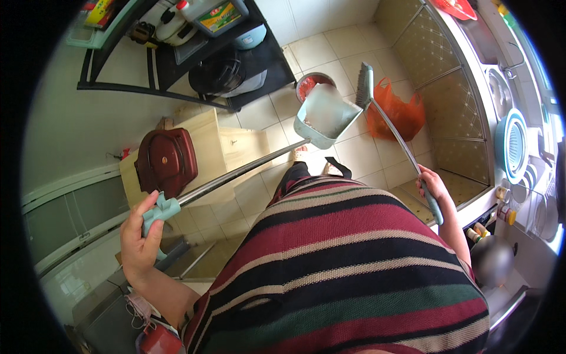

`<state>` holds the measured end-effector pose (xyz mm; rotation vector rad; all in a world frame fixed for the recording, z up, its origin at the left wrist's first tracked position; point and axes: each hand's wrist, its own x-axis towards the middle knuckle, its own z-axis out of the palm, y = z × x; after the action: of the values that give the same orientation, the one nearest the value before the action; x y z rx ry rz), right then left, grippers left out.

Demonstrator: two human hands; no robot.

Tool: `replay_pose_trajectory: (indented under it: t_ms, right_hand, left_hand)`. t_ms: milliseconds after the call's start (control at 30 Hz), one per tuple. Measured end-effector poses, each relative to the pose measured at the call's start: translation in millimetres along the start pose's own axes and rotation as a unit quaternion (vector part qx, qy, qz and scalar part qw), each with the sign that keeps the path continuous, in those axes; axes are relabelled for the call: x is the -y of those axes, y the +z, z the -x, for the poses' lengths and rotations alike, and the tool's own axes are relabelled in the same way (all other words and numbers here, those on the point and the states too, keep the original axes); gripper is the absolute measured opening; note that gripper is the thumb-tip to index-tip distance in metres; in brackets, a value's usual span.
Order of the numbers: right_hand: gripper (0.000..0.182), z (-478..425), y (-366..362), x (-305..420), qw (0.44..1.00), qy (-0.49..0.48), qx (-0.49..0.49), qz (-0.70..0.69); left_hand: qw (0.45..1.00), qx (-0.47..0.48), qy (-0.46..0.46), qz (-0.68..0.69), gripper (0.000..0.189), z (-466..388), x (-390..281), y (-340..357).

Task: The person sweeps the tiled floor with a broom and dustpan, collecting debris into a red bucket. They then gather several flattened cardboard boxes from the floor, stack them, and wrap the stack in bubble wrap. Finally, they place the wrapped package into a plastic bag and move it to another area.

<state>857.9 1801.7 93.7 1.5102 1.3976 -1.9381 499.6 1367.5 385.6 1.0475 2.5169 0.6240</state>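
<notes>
My left hand (139,236) grips the pale green handle (161,214) of a long-handled dustpan. Its metal pole (239,172) runs out to the pale green pan (323,140), which holds some debris; part of the inside is blurred. In my right hand (431,182) is the grip of a broom, whose grey curved stick (398,137) leads up to a grey-green head (365,84). The broom head is raised on edge just right of the pan's open lip. Behind the pan stands a round metal bin (329,78) with a red liner.
An orange plastic bag (395,113) sits on the tiled floor right of the broom. Black shelving (261,66) holds jugs and a dark pot. A dark red appliance (170,159) rests on a light wooden cabinet (205,146). Along the right runs a counter with a blue basin (510,146).
</notes>
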Motion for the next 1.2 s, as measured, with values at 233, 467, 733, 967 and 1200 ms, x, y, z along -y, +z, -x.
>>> replay_pose_trajectory:
  t_ms: [233, 467, 733, 967, 1200]
  right_hand:
    - [0.052, -10.6, 19.0, 12.8, 0.997, 0.072, 0.016, 0.012]
    - [0.052, -32.0, 53.5, 17.8, 0.992, 0.09, 0.036, 0.085]
    - [0.049, -41.5, 76.5, 23.8, 0.99, 0.133, 0.051, 0.007]
    - [0.046, -43.4, 91.4, 57.0, 0.989, 0.124, 0.086, -0.009]
    - [0.034, -26.0, 121.3, 88.7, 0.986, 0.083, 0.074, -0.125]
  left_hand:
    - [0.993, 0.083, 0.079, -0.034, 0.039, -38.1, -3.9, 29.5]
    - [0.973, 0.167, 0.121, -0.107, 0.041, -70.7, 53.5, 114.7]
    - [0.974, 0.162, 0.139, -0.08, 0.054, -76.4, 97.4, 202.9]
    - [0.986, 0.143, 0.076, 0.029, 0.04, -104.9, 92.0, 291.6]
    - [0.962, 0.16, 0.103, 0.194, 0.032, -163.6, 47.2, 382.3]
